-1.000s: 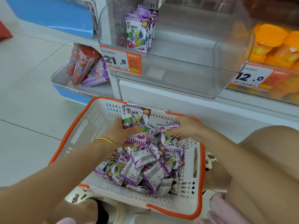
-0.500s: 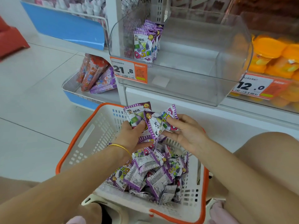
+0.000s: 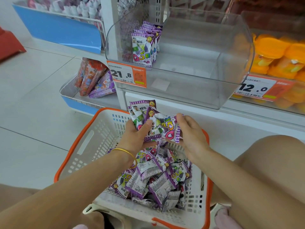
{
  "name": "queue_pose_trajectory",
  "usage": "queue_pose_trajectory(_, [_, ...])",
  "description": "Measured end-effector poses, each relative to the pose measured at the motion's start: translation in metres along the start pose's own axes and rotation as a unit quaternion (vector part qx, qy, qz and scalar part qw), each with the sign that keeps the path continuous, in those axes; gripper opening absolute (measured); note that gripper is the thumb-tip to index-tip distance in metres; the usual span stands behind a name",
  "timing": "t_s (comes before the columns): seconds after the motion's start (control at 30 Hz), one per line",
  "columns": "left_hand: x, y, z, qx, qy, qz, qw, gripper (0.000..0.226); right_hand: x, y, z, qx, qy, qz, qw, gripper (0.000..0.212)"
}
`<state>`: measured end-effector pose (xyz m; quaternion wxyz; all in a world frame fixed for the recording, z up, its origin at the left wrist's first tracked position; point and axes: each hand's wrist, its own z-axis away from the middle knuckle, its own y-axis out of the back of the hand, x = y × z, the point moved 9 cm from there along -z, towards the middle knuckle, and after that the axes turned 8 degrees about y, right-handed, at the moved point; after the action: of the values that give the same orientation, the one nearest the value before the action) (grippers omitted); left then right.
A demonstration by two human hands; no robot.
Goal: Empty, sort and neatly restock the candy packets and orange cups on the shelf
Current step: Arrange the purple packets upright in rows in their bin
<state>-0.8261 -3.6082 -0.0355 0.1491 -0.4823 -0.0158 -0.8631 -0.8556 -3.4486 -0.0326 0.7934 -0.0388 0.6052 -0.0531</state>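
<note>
The left hand point(image 3: 135, 138) grips a small stack of candy packets point(image 3: 140, 111) upright, thumb pressed on its front. Just to its right, the right hand point(image 3: 191, 138) pinches a single packet point(image 3: 166, 128) by its edge. Loose packets point(image 3: 156, 179) fill the basket point(image 3: 92, 142) below both hands, and orange cups point(image 3: 277, 58) sit above the right hand.

Shop aisle, low shelf | I see the left hand point(image 3: 137, 134) gripping a stack of purple candy packets point(image 3: 142, 109) above the white basket point(image 3: 92, 146) | right hand point(image 3: 189, 134) pinches a single packet point(image 3: 166, 128) against that stack | loose packets point(image 3: 158, 179) heaped in the basket | upright row point(image 3: 143, 47) stands in the clear bin point(image 3: 189, 90), orange cups point(image 3: 277, 58) just beside it
</note>
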Motion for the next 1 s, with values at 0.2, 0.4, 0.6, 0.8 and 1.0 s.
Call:
queue_pose_trajectory(0.2, [0.006, 0.005, -0.003, 0.005, -0.013, 0.042, 0.999, 0.033, 0.005, 0.003, -0.002, 0.033, -0.022, -0.111, 0.993, 0.021])
queue_pose_trajectory(0.4, [0.006, 0.013, -0.005, 0.012, -0.007, 0.018, 1.000, 0.030, 0.001, 0.003, -0.007, -0.017, -0.013, -0.030, 0.999, 0.005])
queue_pose_trajectory(0.6, [0.003, 0.010, -0.005, -0.029, 0.008, -0.043, 0.999, 0.037, -0.028, -0.017, -0.005, -0.198, 0.126, 0.304, 0.923, 0.030])
queue_pose_trajectory(0.8, [0.005, 0.006, 0.000, -0.037, 0.033, -0.026, 0.998, 0.056, -0.013, -0.020, -0.005, -0.194, 0.088, 0.216, 0.953, 0.017])
queue_pose_trajectory(1.0, [0.013, 0.006, 0.003, -0.017, 0.018, -0.039, 0.999, 0.024, -0.011, -0.017, -0.009, -0.129, 0.041, 0.022, 0.991, 0.018])
